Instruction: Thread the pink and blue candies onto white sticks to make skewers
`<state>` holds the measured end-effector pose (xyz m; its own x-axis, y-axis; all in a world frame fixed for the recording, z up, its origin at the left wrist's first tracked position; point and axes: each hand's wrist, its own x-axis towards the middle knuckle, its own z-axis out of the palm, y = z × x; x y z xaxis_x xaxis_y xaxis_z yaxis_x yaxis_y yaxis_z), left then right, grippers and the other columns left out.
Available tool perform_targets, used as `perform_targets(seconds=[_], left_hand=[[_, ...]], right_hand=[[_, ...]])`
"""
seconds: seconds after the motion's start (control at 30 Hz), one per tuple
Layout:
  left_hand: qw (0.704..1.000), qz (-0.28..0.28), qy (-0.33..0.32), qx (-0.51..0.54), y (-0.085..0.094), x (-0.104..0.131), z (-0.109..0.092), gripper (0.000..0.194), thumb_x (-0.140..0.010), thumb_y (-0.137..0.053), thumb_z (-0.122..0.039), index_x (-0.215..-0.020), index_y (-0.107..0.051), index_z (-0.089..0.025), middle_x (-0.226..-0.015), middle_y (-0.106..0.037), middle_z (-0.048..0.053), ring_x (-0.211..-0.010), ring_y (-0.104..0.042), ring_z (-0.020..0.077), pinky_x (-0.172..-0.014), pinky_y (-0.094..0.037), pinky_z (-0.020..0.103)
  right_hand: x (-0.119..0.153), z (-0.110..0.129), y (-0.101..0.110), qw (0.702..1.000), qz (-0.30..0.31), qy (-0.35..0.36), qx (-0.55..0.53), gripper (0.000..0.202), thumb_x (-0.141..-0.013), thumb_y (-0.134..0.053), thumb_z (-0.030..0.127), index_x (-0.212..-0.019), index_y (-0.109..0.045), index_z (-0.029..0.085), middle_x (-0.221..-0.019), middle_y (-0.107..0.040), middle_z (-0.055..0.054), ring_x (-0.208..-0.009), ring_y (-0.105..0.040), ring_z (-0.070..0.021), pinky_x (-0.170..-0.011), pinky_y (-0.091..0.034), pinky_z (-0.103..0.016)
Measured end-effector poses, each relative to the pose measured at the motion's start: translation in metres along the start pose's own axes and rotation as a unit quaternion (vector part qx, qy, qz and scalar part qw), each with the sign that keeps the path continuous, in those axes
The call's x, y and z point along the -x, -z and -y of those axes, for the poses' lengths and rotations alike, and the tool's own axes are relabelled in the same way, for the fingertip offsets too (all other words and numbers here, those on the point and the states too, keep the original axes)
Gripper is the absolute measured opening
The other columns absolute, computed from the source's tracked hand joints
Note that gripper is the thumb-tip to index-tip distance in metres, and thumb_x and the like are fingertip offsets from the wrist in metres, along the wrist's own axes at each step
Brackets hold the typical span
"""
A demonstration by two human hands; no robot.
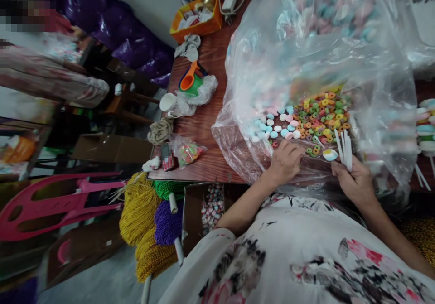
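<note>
My right hand (356,181) is closed around several white sticks (345,150) that point up. At its fingertips is a small white, blue and yellow candy piece (330,155). My left hand (286,161) rests at the near edge of the clear plastic bag (234,136), fingers bent together and pointing down; what they hold, if anything, is hidden. Just beyond my hands lie colourful ring-shaped pieces (321,116), with a few green ones between the hands. Left of the rings are round pink, white and blue candies (277,128).
Along the table's (210,159) left side stand a white cup (168,102), an orange scoop (186,83), a small bag of rings (190,152) and an orange basket (214,23). Below are yellow cord bundles (139,209) and a box (193,209). A person's arm shows far left.
</note>
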<state>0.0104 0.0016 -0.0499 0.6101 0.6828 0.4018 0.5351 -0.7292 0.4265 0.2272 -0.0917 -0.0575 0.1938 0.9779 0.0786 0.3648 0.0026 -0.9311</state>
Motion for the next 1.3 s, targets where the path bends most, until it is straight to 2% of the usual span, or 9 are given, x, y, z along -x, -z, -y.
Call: perform_targets(seconds=[0.13, 0.37, 0.5, 0.63, 0.8, 0.87, 1.03, 1.13, 1.3], left_hand=[[0.994, -0.078, 0.074, 0.028, 0.006, -0.012, 0.019, 0.029, -0.097, -0.058, -0.028, -0.122, -0.067, -0.016, -0.097, -0.071, 0.009, -0.092, -0.061, 0.0221, -0.088, -0.050, 0.040], [0.990, 0.007, 0.137, -0.039, 0.007, -0.022, 0.045, 0.024, -0.092, -0.067, -0.031, -0.110, -0.074, -0.017, -0.100, -0.062, 0.009, -0.100, -0.056, 0.0236, -0.091, -0.049, 0.038], [0.996, -0.005, 0.081, -0.045, 0.008, -0.020, 0.045, 0.020, -0.092, -0.065, -0.024, -0.109, -0.073, -0.016, -0.114, -0.064, 0.013, -0.109, -0.056, 0.0256, -0.097, -0.048, 0.042], [1.000, 0.001, 0.028, -0.009, 0.009, -0.019, 0.040, 0.017, -0.094, -0.060, -0.019, -0.106, -0.072, -0.015, -0.101, -0.067, 0.010, -0.099, -0.059, 0.0229, -0.095, -0.048, 0.042], [0.978, -0.083, 0.123, 0.144, 0.014, -0.012, 0.031, 0.032, -0.090, -0.069, -0.027, -0.121, -0.070, -0.018, -0.102, -0.061, 0.006, -0.090, -0.060, 0.0174, -0.077, -0.051, 0.030], [0.971, -0.073, 0.149, 0.174, 0.017, -0.008, 0.028, 0.026, -0.088, -0.070, -0.023, -0.113, -0.074, -0.018, -0.100, -0.060, 0.005, -0.088, -0.060, 0.0157, -0.074, -0.052, 0.027], [0.982, -0.003, 0.128, 0.142, 0.018, -0.005, 0.024, 0.020, -0.083, -0.067, -0.008, -0.098, -0.078, -0.016, -0.104, -0.070, 0.010, -0.103, -0.065, 0.0211, -0.096, -0.053, 0.039], [0.940, -0.046, 0.181, 0.284, 0.019, -0.009, 0.018, 0.015, -0.081, -0.079, -0.022, -0.095, -0.079, -0.015, -0.097, -0.075, 0.009, -0.094, -0.069, 0.0196, -0.088, -0.057, 0.035], [0.798, -0.060, 0.304, 0.517, 0.030, -0.017, 0.002, 0.041, -0.062, -0.094, -0.040, -0.094, -0.081, -0.018, -0.092, -0.078, 0.004, -0.082, -0.070, 0.0151, -0.080, -0.059, 0.030]], right_hand=[[0.001, -0.002, -0.001, 1.000, 0.009, 0.004, 0.007, 0.012, -0.094, -0.055, 0.024, -0.081, -0.056, 0.022, -0.064, -0.053, 0.004, -0.055, -0.048, -0.0131, -0.054, -0.040, -0.026], [0.000, 0.001, -0.001, 0.999, 0.016, 0.027, 0.026, 0.015, -0.093, -0.055, 0.023, -0.078, -0.054, 0.022, -0.062, -0.050, 0.005, -0.053, -0.047, -0.0118, -0.054, -0.040, -0.025], [-0.001, 0.003, -0.001, 0.999, 0.014, 0.029, 0.037, 0.014, -0.094, -0.055, 0.024, -0.080, -0.056, 0.022, -0.061, -0.051, 0.005, -0.051, -0.046, -0.0113, -0.052, -0.039, -0.025], [0.000, 0.005, -0.001, 0.998, 0.019, 0.039, 0.056, 0.010, -0.094, -0.057, 0.026, -0.086, -0.059, 0.021, -0.060, -0.053, 0.005, -0.050, -0.047, -0.0114, -0.050, -0.039, -0.024], [0.002, 0.010, 0.000, 0.995, 0.019, 0.077, 0.054, 0.015, -0.095, -0.057, 0.026, -0.081, -0.058, 0.022, -0.060, -0.053, 0.004, -0.050, -0.048, -0.0115, -0.051, -0.039, -0.024], [0.003, 0.013, 0.000, 0.994, 0.018, 0.090, 0.057, 0.015, -0.095, -0.057, 0.027, -0.081, -0.058, 0.022, -0.058, -0.052, 0.005, -0.048, -0.047, -0.0109, -0.049, -0.038, -0.024], [0.001, 0.017, -0.002, 0.988, 0.043, 0.117, 0.090, 0.017, -0.094, -0.057, 0.025, -0.077, -0.056, 0.023, -0.057, -0.053, 0.004, -0.046, -0.047, -0.0115, -0.049, -0.037, -0.025], [0.001, 0.018, -0.003, 0.987, 0.052, 0.115, 0.094, 0.018, -0.094, -0.057, 0.025, -0.076, -0.055, 0.023, -0.057, -0.053, 0.004, -0.046, -0.048, -0.0125, -0.049, -0.037, -0.026], [0.005, 0.027, -0.001, 0.985, 0.047, 0.147, 0.080, 0.010, -0.095, -0.057, 0.022, -0.086, -0.059, 0.022, -0.060, -0.053, 0.004, -0.047, -0.049, -0.0114, -0.048, -0.038, -0.024]])
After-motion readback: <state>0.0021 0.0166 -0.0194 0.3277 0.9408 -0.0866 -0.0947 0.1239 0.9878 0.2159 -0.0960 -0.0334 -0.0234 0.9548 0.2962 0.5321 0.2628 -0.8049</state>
